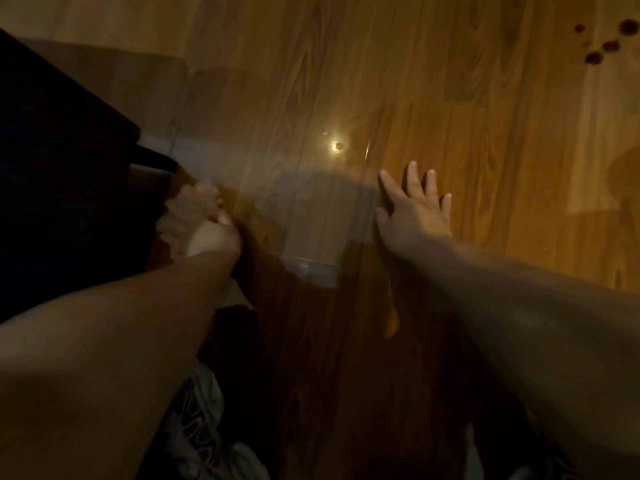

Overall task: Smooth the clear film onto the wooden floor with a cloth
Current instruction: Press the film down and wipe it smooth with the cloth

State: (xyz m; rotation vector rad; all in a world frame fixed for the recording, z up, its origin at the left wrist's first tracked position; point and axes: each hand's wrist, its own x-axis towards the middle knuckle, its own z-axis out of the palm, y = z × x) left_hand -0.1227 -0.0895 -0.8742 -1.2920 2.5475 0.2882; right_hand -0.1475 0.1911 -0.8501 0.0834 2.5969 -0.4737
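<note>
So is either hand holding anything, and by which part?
The left hand grips a cloth, bunched up in its fist. The right hand holds nothing: it lies flat, fingers spread, at the edge of the clear film.

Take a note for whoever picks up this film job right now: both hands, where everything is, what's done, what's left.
Left hand grips the cloth at the left edge of the film, beside dark furniture.
Right hand lies flat, fingers spread, at the film's right edge.
The film lies on the wooden floor; its near end looks creased.
Done: film laid down.
Left: likely wipe the cloth across to the near end.
</note>
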